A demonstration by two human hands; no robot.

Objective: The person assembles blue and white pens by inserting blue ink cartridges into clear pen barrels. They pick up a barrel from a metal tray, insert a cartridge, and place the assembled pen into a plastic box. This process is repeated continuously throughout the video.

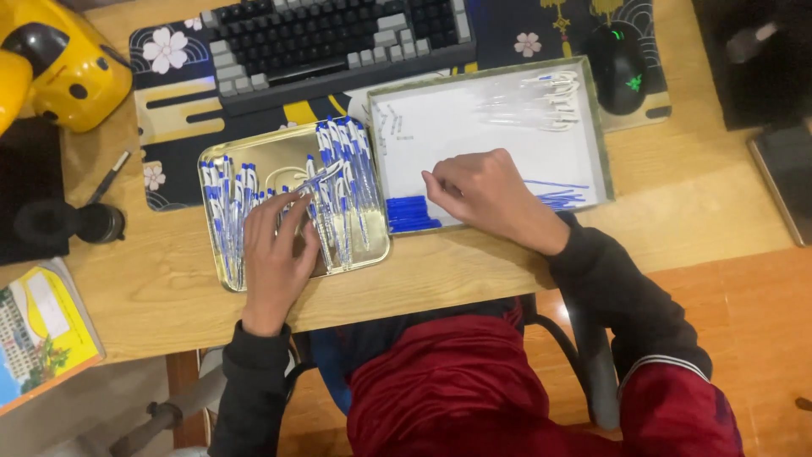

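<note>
My left hand (277,250) rests in a shiny metal tray (279,161), its fingers pinching a clear pen barrel among several blue-and-white pens (345,169). My right hand (484,196) lies in a shallow white box (474,118), fingertips curled at the edge of a pile of blue pen caps (411,213). Thin blue refills (560,196) lie just right of that hand. Clear pen barrels (541,100) are heaped at the box's far right corner. Whether the right fingers pinch anything is hidden.
A dark keyboard (338,38) and a black mouse (617,68) sit on a floral desk mat behind the trays. A yellow toy-like object (59,68) is at far left, a black lens-shaped item (72,222) and a book (38,334) below it.
</note>
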